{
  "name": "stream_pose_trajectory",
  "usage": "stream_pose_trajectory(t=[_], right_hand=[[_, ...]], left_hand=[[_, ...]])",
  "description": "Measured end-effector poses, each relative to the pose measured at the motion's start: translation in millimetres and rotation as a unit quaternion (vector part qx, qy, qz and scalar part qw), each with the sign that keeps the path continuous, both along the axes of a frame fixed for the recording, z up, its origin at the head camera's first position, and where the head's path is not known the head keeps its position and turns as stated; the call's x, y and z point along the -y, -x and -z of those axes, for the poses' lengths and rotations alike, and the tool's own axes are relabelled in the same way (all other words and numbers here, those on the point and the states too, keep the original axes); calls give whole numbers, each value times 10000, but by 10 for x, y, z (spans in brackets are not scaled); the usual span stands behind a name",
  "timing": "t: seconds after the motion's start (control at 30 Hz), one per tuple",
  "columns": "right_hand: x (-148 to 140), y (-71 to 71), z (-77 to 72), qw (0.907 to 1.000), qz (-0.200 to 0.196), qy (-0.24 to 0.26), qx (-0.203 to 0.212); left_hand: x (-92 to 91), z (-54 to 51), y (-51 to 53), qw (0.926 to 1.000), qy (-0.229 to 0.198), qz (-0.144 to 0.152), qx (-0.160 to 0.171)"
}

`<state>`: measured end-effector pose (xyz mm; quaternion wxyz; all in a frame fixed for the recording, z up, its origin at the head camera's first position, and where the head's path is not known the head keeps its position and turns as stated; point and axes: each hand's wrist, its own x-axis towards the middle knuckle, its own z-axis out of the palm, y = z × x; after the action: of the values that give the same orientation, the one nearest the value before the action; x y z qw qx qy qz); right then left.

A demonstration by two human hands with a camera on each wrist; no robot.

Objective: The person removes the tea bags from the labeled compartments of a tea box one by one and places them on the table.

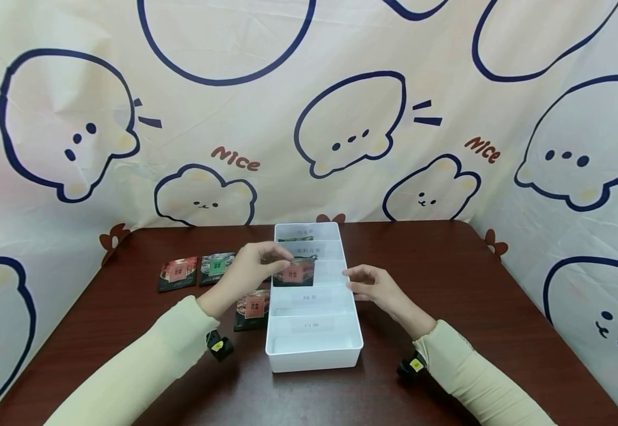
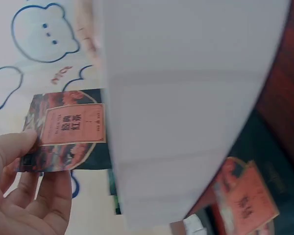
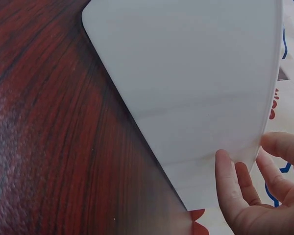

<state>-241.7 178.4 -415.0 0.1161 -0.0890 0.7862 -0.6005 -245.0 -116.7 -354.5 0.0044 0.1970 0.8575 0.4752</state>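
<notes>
A white divided box [image 1: 314, 359] with labelled compartments stands lengthwise on the table. My left hand [image 1: 258, 266] pinches a red and dark packet [image 1: 294, 273] by its edge over the middle compartment; in the left wrist view the left hand [image 2: 34, 191] holds the packet [image 2: 73, 129] upright, its lower part hidden behind the box wall [image 2: 186, 107]. On the right side, my right hand [image 1: 375, 290] touches the box's rim; in the right wrist view the fingers of the right hand [image 3: 259, 191] rest on the wall and rim of the box [image 3: 201, 98].
Left of the box lie a red packet [image 1: 178, 273], a green packet [image 1: 216, 268] and another red packet [image 1: 252, 309], nearer. Packets [image 1: 295, 239] stand in the far compartments. A patterned cloth [image 1: 287, 118] hangs behind the brown table [image 1: 426, 254].
</notes>
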Motion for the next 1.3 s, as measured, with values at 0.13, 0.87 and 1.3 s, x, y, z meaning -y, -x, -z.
stream_pose_trajectory(t=[0.13,0.87,1.3], right_hand=[[0,0,0,10000,-13,-1,11],[-10,5,-5,9999,-99,-13,-28],[5,2,-5,9999,-12,-99,-53]], left_hand=[[59,-131,10,9987,-443,-134,-229],[867,-279,16,9872,-1274,-873,389],[1252,59,-87,9832,-1047,-1096,1016]])
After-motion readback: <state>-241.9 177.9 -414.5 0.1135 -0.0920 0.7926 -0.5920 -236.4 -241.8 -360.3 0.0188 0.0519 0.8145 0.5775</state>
